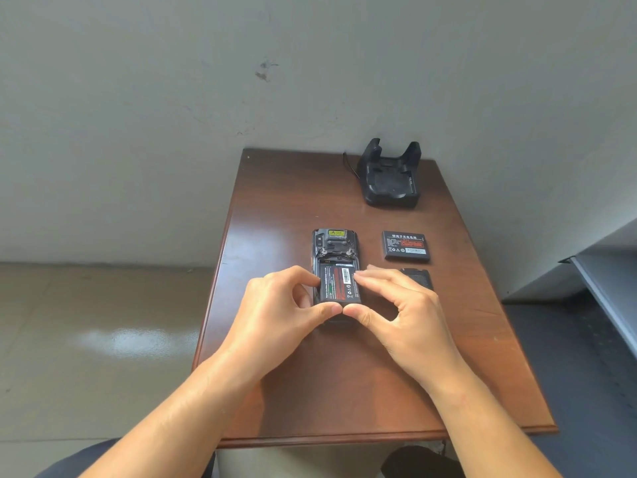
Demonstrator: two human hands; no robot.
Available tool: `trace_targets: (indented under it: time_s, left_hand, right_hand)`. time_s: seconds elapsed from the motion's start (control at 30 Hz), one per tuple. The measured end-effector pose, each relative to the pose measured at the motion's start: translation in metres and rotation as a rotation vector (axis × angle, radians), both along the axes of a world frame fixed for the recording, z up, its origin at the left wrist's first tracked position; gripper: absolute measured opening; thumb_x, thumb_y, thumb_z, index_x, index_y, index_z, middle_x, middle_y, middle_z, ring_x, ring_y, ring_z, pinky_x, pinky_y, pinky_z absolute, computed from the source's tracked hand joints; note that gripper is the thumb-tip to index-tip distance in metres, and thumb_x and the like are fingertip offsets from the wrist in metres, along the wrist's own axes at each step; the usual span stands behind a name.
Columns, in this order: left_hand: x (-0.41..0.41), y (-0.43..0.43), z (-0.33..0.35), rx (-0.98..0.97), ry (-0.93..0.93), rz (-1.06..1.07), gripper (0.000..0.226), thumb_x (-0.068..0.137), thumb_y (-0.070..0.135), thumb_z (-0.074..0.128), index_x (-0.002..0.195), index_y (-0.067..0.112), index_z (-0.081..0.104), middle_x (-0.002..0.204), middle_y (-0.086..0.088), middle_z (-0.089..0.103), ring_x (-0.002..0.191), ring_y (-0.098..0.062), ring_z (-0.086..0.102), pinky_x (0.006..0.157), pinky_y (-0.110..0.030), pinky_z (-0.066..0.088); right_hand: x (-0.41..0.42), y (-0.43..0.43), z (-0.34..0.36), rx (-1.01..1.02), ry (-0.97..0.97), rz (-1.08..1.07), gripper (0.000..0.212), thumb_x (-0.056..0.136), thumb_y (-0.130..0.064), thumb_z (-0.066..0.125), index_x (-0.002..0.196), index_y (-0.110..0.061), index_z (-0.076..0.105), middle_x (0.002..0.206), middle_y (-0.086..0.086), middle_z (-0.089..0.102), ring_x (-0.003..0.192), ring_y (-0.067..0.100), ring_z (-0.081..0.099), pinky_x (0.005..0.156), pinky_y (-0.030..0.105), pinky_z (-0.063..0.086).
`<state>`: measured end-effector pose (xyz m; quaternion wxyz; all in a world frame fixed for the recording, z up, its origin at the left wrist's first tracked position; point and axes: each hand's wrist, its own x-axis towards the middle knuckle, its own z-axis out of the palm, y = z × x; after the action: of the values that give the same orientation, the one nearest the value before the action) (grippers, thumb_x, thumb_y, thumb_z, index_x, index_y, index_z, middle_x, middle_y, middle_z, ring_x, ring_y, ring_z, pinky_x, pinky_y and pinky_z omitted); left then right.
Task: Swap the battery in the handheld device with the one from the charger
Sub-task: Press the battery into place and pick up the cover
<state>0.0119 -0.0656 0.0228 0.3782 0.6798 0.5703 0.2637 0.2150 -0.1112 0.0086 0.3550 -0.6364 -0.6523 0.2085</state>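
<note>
Table (344, 391): a brown wooden top pushed against a grey wall, everything in play sits right here on it.
Left hand (279, 312): in from the near left, thumb pressed at the battery's near edge, forefinger curled onto its left side, pinching it.
Right hand (403, 312): mirrors it from the right, thumb meets the left thumb at the near edge, forefinger lies on the battery's right side, gripping the same pack.
Charger (391, 177): black cradle at the far end of the table, well apart from the hands, its bay stands vacant and a thin cable trails off its left side.
Handheld device (333, 246): lies face down mid-table, back open, a yellow label at the far end, near end hidden under the thumbs.
Battery in the device (339, 284): black with red print and a barcode sticker, sits in the open bay between both hands; whether it is fully seated I can't tell.
Second battery (406, 245): lies flat just right of the device, label up, untouched.
Back cover (418, 278): dark textured panel just nearer than that spare, partly hidden behind the right hand.
</note>
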Motion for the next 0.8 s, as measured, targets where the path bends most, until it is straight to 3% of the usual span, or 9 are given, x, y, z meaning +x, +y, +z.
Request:
trace_targets:
  time_s: [0.13, 0.27, 0.43, 0.67, 0.8]
  left_hand:
    - [0.0012, 0.0033, -0.0038, -0.044, -0.075, 0.004, 0.034, 0.072, 0.044, 0.087, 0.095, 0.028, 0.067, 0.059, 0.008, 0.069, 0.054, -0.006, 0.068, 0.068, -0.037, 0.059]
    - [0.0022, 0.0053, -0.004, -0.039, -0.103, 0.002, 0.031, 0.074, 0.039, 0.087, 0.091, 0.028, 0.065, 0.061, 0.007, 0.072, 0.053, -0.007, 0.069, 0.069, -0.038, 0.06]
    - [0.0018, 0.0078, -0.0052, -0.054, -0.139, 0.005, 0.033, 0.071, 0.035, 0.09, 0.091, 0.025, 0.065, 0.061, 0.012, 0.069, 0.052, -0.01, 0.071, 0.068, -0.043, 0.062]
    - [0.0007, 0.0074, -0.0048, -0.044, -0.167, -0.02, 0.048, 0.074, 0.03, 0.089, 0.113, 0.038, 0.063, 0.067, 0.008, 0.067, 0.055, -0.012, 0.072, 0.072, -0.043, 0.062]
    - [-0.0017, 0.0081, -0.0052, -0.067, -0.185, -0.064, 0.041, 0.08, 0.025, 0.085, 0.115, 0.038, 0.07, 0.068, 0.004, 0.064, 0.056, -0.016, 0.073, 0.071, -0.043, 0.063]
  right_hand:
    - [-0.0008, 0.0029, -0.0039, 0.048, 0.001, -0.023, 0.049, 0.077, -0.042, 0.083, 0.121, -0.022, 0.076, 0.123, -0.014, 0.07, 0.12, -0.002, 0.062, 0.106, 0.02, 0.046]
    - [-0.0033, 0.0067, -0.0073, 0.087, 0.017, -0.034, 0.047, 0.077, -0.037, 0.085, 0.12, -0.019, 0.076, 0.118, -0.011, 0.072, 0.113, 0.001, 0.065, 0.097, 0.029, 0.055]
    - [-0.0045, 0.0088, -0.0087, 0.117, 0.053, -0.028, 0.047, 0.076, -0.031, 0.086, 0.119, -0.016, 0.076, 0.114, -0.011, 0.072, 0.106, -0.001, 0.066, 0.083, 0.022, 0.058]
    - [-0.0037, 0.0093, -0.0077, 0.07, 0.155, -0.022, 0.045, 0.076, -0.02, 0.088, 0.119, -0.018, 0.076, 0.116, -0.013, 0.071, 0.109, 0.003, 0.068, 0.08, 0.022, 0.061]
    - [-0.0016, 0.0092, -0.0069, 0.061, 0.167, 0.011, 0.043, 0.078, -0.014, 0.086, 0.12, -0.016, 0.076, 0.116, -0.01, 0.07, 0.109, 0.002, 0.068, 0.081, 0.022, 0.062]
